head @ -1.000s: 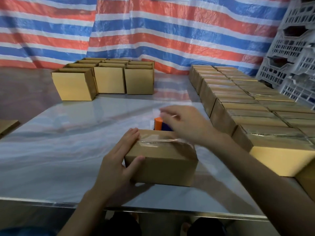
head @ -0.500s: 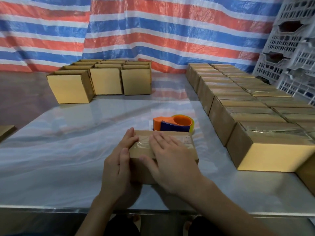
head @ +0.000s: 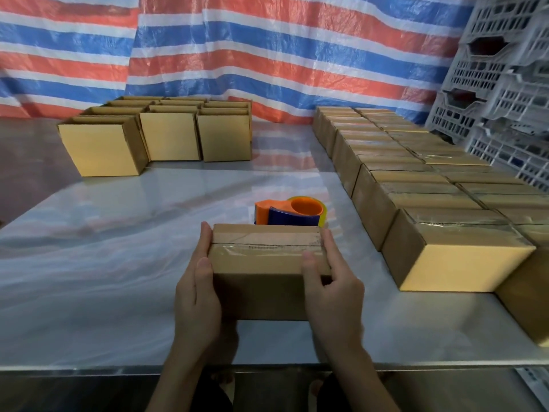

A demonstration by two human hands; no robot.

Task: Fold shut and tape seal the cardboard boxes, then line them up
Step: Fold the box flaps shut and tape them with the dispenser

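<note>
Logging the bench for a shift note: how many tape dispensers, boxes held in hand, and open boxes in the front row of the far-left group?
tape dispenser: 1
box held between left hand and right hand: 1
open boxes, front row: 3
Total: 5

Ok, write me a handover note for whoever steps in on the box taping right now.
Left hand and right hand: each grips one side of the taped box.
Tape dispenser: on the table just behind that box, nobody holding it.
Done: this box is folded shut and taped; sealed boxes stand lined up in rows on the right.
Left: add this box to the rows, then fold and tape the open boxes at far left.
</note>
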